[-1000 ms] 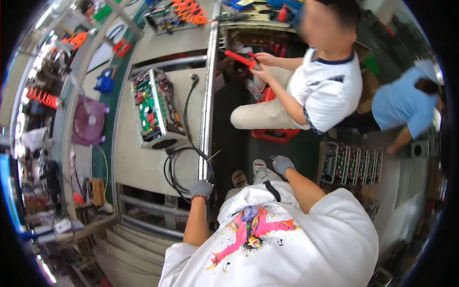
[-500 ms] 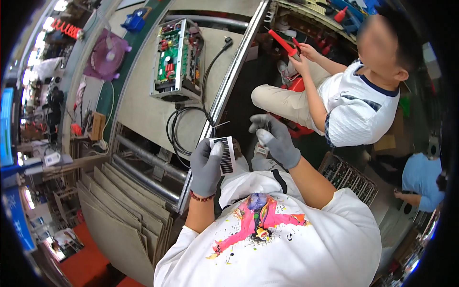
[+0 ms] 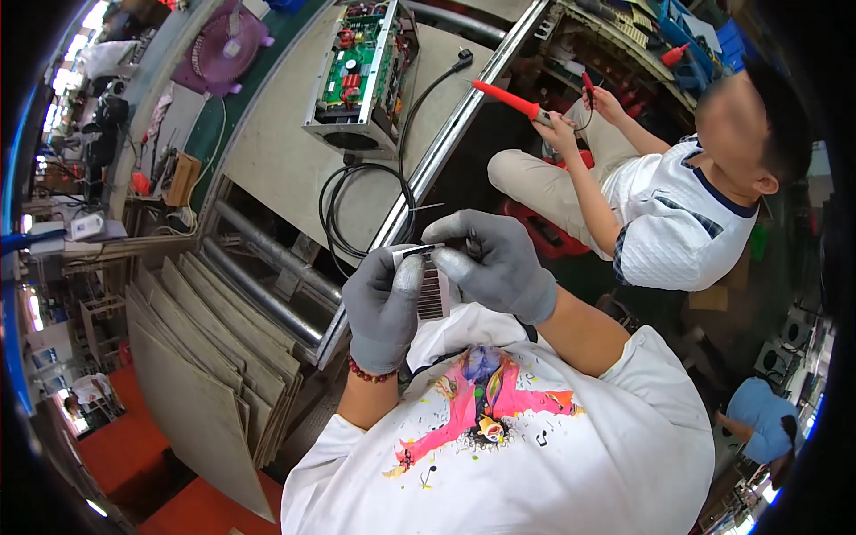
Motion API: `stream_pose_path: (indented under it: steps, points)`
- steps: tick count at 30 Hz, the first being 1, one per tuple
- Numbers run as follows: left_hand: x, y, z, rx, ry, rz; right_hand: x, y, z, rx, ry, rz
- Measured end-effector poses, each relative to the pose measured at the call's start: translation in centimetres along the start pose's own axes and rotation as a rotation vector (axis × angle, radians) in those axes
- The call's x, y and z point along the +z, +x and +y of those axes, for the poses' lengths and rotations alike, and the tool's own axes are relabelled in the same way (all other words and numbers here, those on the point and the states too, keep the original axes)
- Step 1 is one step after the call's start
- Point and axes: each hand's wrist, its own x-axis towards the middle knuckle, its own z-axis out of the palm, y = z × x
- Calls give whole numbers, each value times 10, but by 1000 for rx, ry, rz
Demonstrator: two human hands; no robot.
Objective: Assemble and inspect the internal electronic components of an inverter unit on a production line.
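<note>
Both my hands wear grey gloves and meet in front of my shirt. My left hand [image 3: 382, 308] is closed, its thumb pressing on a white sheet of barcode labels [image 3: 432, 301]. Against the sheet's top edge, the thumb and forefinger of my right hand [image 3: 504, 267] are pinched together. A small white and black strip shows between the two thumbs; whether it is loose from the sheet I cannot tell. Beyond my hands, an open electronic unit [image 3: 357, 76] with a green circuit board in a metal frame lies on the bench, a black power cord [image 3: 328, 209] coiled beside it.
The metal-edged bench [image 3: 276, 147] has steel rollers [image 3: 267, 259] at its near end. Grey boards [image 3: 201, 366] stand stacked at the lower left. At the right sits a co-worker [image 3: 678, 214] holding a red probe [image 3: 506, 100]. A purple fan [image 3: 223, 45] is at upper left.
My right hand has moved left to the top of the label sheet and pinches there; before, it was apart from it. The view has shifted, and the co-worker's red probe has come nearer the bench.
</note>
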Motion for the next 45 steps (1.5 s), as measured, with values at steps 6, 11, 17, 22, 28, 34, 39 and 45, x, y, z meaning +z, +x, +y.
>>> stream_pose_path:
  steps: [6,11,17,22,28,34,39,45]
  points:
    - [6,-6,-5,86,47,89,3,-8,-3,183,124,-57]
    - [10,-6,-8,141,115,95,-1,-12,2,180,140,-62]
    - [12,-10,-14,138,124,149,2,-12,4,92,108,-92]
    - [9,-12,-19,101,141,125,-3,-15,8,99,94,-122]
    - [17,-13,-17,9,39,21,-4,-21,27,81,157,-23]
    - [13,-11,-35,-38,158,6,-1,-26,55,89,-24,-43]
    - [14,-9,-45,5,250,-11,6,-31,76,123,-59,-54]
    - [22,1,-47,72,373,-50,1,-31,77,135,40,78]
